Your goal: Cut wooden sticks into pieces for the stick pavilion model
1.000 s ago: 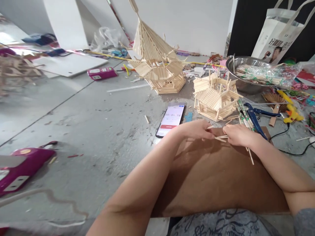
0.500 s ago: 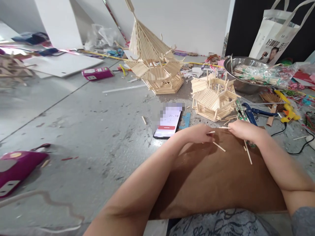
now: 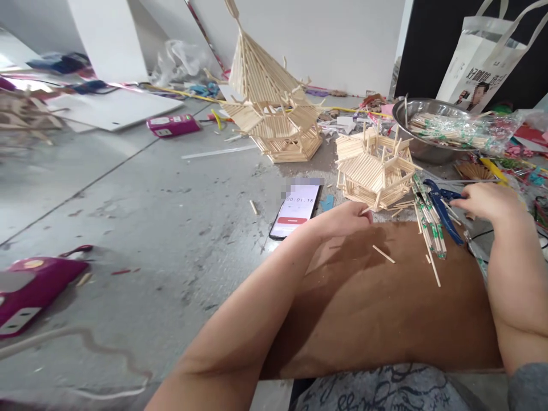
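This looks like a craft workshop, a messy place for making things. A tall stick house (image 3: 274, 121) stands far back in the middle, and a short stick house (image 3: 368, 172) stands nearer. On the right there is a metal bowl (image 3: 428, 150) with wrapped sticks (image 3: 445, 130) in it. In front of it are a blue cutter (image 3: 443, 213) and a bundle of sticks (image 3: 430, 222). Two purple power strips (image 3: 175, 127) are on the left, one near and one far. The grey ground (image 3: 180, 222) has dark spots, and colourful scraps (image 3: 372, 104) lie by the far white wall (image 3: 342, 45).
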Available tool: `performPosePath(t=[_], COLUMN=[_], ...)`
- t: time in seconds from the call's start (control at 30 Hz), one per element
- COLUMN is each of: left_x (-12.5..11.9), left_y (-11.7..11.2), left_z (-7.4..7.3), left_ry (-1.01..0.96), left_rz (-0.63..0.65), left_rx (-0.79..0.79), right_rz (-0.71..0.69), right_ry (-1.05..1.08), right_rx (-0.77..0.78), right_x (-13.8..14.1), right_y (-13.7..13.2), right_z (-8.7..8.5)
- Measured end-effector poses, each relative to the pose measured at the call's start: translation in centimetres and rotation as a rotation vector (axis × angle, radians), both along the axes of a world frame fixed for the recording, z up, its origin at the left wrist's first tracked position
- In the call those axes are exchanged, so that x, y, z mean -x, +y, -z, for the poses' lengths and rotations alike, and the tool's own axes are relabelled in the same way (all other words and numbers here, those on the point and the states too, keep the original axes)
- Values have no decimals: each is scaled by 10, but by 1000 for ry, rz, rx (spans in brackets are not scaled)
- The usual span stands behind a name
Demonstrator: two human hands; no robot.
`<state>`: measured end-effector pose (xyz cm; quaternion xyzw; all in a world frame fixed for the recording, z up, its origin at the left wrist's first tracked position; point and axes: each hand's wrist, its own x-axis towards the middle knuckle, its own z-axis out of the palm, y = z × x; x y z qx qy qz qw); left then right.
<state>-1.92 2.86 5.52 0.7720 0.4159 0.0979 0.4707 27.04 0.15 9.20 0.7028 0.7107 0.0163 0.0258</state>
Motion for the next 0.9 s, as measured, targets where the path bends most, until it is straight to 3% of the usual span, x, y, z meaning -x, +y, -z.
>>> performPosePath(t=[0.1, 0.17, 0.23, 0.3, 0.43, 0.53, 0.67, 0.9], left_x=[-2, -4, -7, -9, -7, 3, 15, 10], left_y=[-1, -3, -6, -8, -9, -5, 2, 13], left_z=[-4, -7, -8, -9, -13, -19, -25, -12], left_ry=[-53, -77, -123, -199, -309, -333, -264, -388], left_rz=[-148, -189, -183, -175, -228, -223, -211, -492], left_rx=[76, 111, 124, 114, 141, 200, 166, 138], right_rz=[-26, -231, -509, -675, -675, -597, -498, -469], right_ry=[-19, -23, -33, -57, -98, -82, 6, 185], right_rx=[-325, -466, -502, -505, -478, -494, -538, -674], right_x=[40, 73, 105, 128, 140, 131, 119, 116], right_y=[-21, -30, -29, -21, 0, 11, 18, 21], right_z=[-11, -12, -6, 3, 17, 20, 18, 22])
